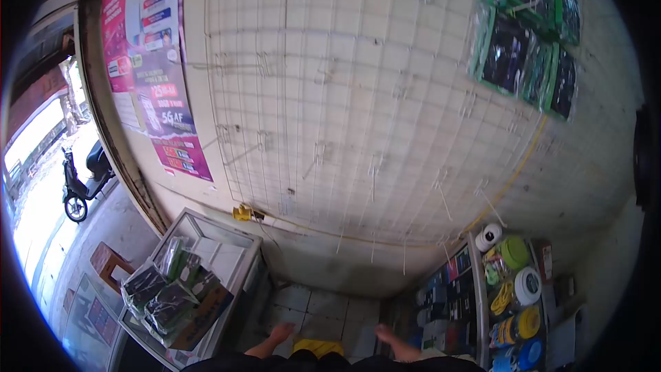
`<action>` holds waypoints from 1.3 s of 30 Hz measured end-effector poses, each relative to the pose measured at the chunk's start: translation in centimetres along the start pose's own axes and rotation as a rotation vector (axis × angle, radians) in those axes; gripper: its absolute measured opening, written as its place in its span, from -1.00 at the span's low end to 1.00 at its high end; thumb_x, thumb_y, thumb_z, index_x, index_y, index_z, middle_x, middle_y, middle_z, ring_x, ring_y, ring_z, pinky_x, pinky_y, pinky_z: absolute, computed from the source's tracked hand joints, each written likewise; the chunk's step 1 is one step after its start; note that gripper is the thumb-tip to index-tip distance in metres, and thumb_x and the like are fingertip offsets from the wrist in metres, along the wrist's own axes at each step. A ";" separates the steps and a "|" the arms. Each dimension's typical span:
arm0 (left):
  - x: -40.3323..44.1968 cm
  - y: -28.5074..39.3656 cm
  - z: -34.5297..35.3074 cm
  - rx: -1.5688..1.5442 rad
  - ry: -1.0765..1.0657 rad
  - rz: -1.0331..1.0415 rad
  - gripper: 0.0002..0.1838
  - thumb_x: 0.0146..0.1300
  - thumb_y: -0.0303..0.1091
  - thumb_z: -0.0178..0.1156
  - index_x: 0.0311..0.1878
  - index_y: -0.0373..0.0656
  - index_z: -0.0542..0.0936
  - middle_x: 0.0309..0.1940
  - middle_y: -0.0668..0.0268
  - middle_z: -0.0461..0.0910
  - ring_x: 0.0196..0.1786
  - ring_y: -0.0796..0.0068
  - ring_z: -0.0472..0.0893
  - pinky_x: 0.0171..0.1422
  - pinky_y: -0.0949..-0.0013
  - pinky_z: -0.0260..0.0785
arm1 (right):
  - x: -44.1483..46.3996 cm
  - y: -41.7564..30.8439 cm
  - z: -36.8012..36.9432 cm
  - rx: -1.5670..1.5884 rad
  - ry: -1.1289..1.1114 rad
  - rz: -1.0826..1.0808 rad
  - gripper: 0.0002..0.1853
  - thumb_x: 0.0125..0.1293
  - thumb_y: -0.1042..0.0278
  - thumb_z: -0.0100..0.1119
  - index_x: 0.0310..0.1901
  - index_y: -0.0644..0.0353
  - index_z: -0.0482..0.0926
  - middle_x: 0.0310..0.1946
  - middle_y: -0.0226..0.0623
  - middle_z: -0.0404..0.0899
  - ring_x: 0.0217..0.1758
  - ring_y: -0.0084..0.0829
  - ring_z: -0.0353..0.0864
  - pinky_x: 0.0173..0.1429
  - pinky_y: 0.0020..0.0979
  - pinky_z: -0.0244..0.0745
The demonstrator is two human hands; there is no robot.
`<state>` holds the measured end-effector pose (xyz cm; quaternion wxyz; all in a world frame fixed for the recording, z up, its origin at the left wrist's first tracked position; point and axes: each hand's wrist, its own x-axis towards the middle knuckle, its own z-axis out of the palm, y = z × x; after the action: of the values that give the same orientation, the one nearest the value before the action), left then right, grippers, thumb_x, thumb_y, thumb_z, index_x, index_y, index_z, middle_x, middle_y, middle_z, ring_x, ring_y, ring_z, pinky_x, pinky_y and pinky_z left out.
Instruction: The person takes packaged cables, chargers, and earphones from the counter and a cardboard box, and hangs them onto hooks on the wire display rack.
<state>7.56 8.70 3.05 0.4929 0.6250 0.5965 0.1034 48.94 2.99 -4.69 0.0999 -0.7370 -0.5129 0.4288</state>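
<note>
My left hand point(281, 333) is low in the view, above the tiled floor, loosely open with nothing seen in it. To its left is the glass display case point(249, 251), and on that case lies a pile of clear plastic packs with green edges and dark contents point(169, 296). My right hand point(387, 334) is out in front on the other side, also loosely open and seemingly bare. It is nearest to the shelf of boxed goods point(441, 317). Both hands look small here, so finger detail is faint. Between them shows a yellow thing point(318, 346), mostly hidden by my dark clothing.
A wire grid rack point(344, 110) with hooks covers the wall ahead; green-edged packs point(513, 52) hang at its upper right. Lidded jars point(527, 286) stand on the right. Posters point(162, 89) hang at left, beside a doorway with a parked scooter point(86, 179) outside.
</note>
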 end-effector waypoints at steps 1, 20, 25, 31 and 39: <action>0.0 1.7 -1.3 -0.056 0.022 -0.077 -0.61 0.24 -0.09 -0.10 -0.07 -0.15 0.52 -0.22 0.10 0.56 -0.08 0.14 0.51 -0.01 0.20 0.34 | -2.0 0.9 -1.0 -0.076 -0.071 0.131 -0.76 0.21 0.26 -0.09 -0.22 0.21 0.49 -0.33 -0.14 0.53 -0.22 -0.20 0.50 -0.13 -0.24 0.36; -8.9 0.6 -5.4 -0.031 0.417 -0.076 -0.61 0.21 -0.13 -0.05 0.00 -0.15 0.47 -0.05 0.07 0.49 0.01 0.05 0.48 0.10 0.15 0.32 | -3.4 -22.4 -8.1 -0.506 -0.537 -0.290 -0.67 0.24 0.16 0.00 -0.10 0.22 0.49 -0.14 -0.09 0.54 0.00 -0.18 0.50 0.06 -0.25 0.36; -15.8 10.0 -7.1 -0.519 0.693 -0.234 -0.68 0.20 -0.27 0.03 0.00 -0.16 0.47 -0.15 0.07 0.55 -0.08 0.10 0.54 0.01 0.20 0.36 | 5.5 -29.4 -4.2 -0.676 -0.672 -0.336 -0.66 0.19 0.20 0.03 -0.04 0.16 0.49 -0.07 -0.08 0.52 0.05 -0.14 0.48 0.11 -0.26 0.37; -23.9 8.2 -1.8 -1.038 1.217 -0.322 -0.74 0.27 -0.36 0.01 0.00 -0.20 0.48 -0.30 0.28 0.57 -0.20 0.55 0.55 -0.11 0.45 0.38 | 3.7 -40.5 2.2 -0.513 -0.740 -0.620 -0.72 0.23 0.38 0.00 -0.04 0.23 0.49 -0.35 -0.20 0.59 -0.38 -0.42 0.60 -0.25 -0.41 0.50; -26.4 6.7 -16.1 -0.628 1.758 -0.330 -0.70 0.18 -0.41 0.07 0.00 -0.20 0.43 -0.29 0.21 0.40 -0.22 0.37 0.47 -0.09 0.36 0.33 | -6.3 -56.9 13.5 -0.127 -0.438 -0.981 -0.60 0.27 0.22 0.00 0.07 0.28 0.37 -0.09 -0.07 0.44 -0.03 -0.26 0.46 0.02 -0.35 0.34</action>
<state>-6.70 -4.46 28.07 0.0209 0.0696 0.7798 0.6218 0.20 19.53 23.78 0.1344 -0.3090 -0.8306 0.4434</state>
